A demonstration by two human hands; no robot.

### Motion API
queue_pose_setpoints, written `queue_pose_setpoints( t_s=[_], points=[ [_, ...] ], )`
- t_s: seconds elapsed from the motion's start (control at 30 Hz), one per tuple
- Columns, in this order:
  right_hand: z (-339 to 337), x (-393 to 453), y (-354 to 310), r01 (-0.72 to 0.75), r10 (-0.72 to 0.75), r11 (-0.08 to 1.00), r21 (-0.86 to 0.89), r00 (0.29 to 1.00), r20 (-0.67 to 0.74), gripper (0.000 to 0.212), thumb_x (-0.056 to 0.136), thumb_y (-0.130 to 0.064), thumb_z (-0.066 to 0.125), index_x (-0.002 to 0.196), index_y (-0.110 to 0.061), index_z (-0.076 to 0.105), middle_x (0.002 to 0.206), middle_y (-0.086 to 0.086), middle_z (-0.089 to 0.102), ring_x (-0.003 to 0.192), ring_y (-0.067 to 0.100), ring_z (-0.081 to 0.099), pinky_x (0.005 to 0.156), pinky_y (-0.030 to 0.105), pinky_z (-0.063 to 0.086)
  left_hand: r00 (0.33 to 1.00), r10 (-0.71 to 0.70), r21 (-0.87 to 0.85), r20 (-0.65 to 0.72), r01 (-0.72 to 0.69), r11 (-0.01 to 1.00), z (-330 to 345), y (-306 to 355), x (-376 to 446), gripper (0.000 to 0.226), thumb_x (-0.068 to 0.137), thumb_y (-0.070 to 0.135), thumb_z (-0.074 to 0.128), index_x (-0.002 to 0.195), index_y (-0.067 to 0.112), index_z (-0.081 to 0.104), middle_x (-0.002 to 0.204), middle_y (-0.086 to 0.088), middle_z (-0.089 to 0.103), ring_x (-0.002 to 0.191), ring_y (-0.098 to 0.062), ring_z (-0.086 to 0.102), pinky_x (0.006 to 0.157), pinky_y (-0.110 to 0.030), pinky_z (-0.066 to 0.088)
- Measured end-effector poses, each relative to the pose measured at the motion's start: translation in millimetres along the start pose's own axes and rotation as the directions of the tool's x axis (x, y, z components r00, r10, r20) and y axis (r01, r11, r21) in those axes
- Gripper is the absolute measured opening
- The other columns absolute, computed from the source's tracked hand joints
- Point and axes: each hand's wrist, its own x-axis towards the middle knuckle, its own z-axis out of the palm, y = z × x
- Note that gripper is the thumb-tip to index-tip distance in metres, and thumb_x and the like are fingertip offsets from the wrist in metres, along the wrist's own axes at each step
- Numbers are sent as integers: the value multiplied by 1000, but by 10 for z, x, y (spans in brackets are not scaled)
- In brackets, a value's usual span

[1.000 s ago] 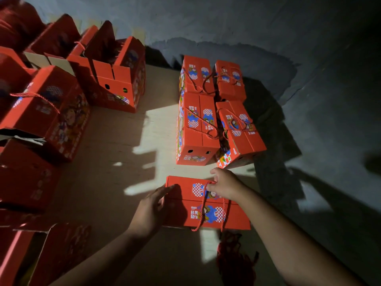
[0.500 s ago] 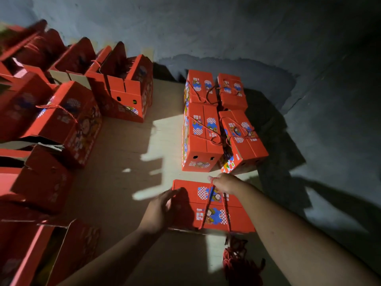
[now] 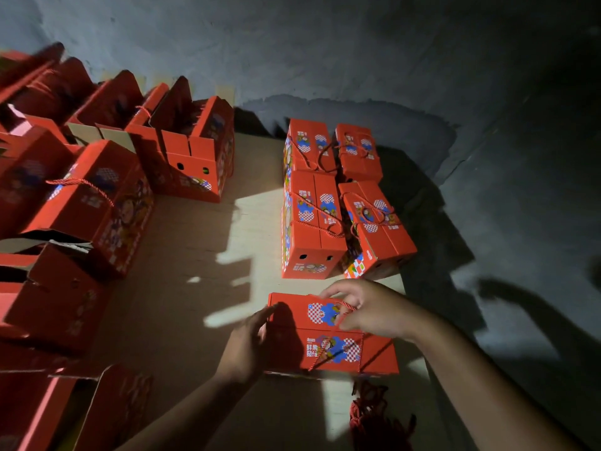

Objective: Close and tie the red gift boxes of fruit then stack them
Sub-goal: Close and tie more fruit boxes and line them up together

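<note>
Closed red gift box (image 3: 328, 333) lies flat on the cardboard sheet (image 3: 195, 255), nearest the camera, lid flaps shut. Red cord (image 3: 317, 356) runs across its top and down the near face. Right hand (image 3: 367, 309) sits over the box's top, fingers curled, thumb and fingers pinching the cord near the blue-and-checkered print. Left hand (image 3: 250, 343) rests against the box's left end, fingers straight and loosely spread, holding nothing. Just beyond this box stands a group of four tied boxes (image 3: 312, 222), two by two, side by side and touching, cords looped over their tops. At left, a row of open boxes (image 3: 192, 157) with flaps standing up; some lie in shadow, contents cannot be told. Bundle of spare red cords (image 3: 370, 415) lies on the sheet close to the near right corner of the held box. Grey floor (image 3: 487, 157) lies to the right.
</note>
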Motion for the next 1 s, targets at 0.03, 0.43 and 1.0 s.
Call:
queue_pose_setpoints(
  t_s=[0.03, 0.43, 1.0],
  points=[
    [10, -44, -39, 6, -7, 1000, -21, 999, -45, 47, 83, -19, 68, 114, -55, 66, 82, -5, 74, 67, 8, 68, 62, 27, 50, 1000, -2, -14, 0, 2, 1000, 6, -3, -1, 58, 94, 10, 62, 144, 37, 53, 131, 12, 68, 113, -11, 69, 95, -47, 58],
    [82, -224, -302, 161, -126, 979, 126, 961, -247, 40, 94, -10, 56, 115, -42, 68, 62, -2, 62, 45, 9, 47, 45, 21, 34, 992, 24, -83, -126, -35, 996, 24, 139, -16, 64, 90, -2, 66, 139, 39, 54, 119, 43, 61, 115, 15, 59, 81, -2, 46],
    [-346, -683, 323, 173, 54, 928, 330, 814, -579, 33, 93, 1, 61, 106, -27, 73, 97, 7, 76, 85, 20, 76, 64, 25, 57, 976, 132, -110, 171, -114, 987, 791, 824, 559, 46, 89, 12, 51, 129, 34, 52, 121, 22, 62, 108, 14, 60, 100, -20, 48]
  ],
)
